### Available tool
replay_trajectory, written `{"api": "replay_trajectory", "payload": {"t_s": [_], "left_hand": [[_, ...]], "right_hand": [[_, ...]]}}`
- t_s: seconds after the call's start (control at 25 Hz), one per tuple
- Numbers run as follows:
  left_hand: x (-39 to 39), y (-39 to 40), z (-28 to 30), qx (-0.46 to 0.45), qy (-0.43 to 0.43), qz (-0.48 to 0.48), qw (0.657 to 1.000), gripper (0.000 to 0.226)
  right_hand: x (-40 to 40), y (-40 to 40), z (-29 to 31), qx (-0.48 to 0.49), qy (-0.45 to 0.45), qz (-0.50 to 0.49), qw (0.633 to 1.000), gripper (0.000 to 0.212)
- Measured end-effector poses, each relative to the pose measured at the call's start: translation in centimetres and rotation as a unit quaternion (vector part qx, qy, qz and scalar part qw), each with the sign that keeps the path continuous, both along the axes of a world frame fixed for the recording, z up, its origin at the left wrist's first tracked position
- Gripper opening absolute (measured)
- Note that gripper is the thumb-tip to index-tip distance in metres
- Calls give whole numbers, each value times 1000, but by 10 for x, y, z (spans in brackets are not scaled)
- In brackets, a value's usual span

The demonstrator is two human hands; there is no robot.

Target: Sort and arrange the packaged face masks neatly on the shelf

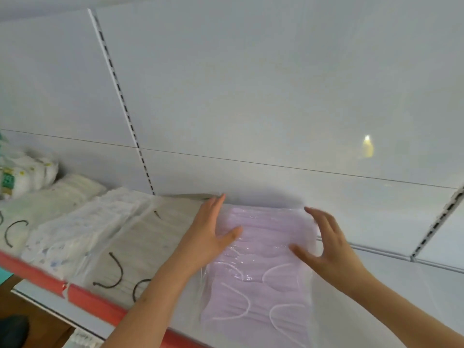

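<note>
My left hand point(211, 234) and right hand point(326, 244) press flat-fingered on the lilac mask pack point(261, 267) between them, its long axis running toward the shelf point(401, 285) back.

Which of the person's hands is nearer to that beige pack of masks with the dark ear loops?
The left. The left hand rests on the purple mask pack's left edge, right beside the beige mask pack. The right hand is on the purple pack's far side.
</note>
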State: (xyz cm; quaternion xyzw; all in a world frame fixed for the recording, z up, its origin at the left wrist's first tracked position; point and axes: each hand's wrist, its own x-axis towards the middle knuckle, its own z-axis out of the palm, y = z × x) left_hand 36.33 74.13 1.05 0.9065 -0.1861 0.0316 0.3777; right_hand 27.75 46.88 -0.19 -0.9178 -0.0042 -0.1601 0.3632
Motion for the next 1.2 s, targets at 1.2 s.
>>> {"api": "replay_trajectory", "payload": {"t_s": [1.2], "left_hand": [[-70, 40, -43, 337, -81, -233, 909, 84]], "right_hand": [[-65, 83, -37, -340, 162, 96, 921, 96]]}}
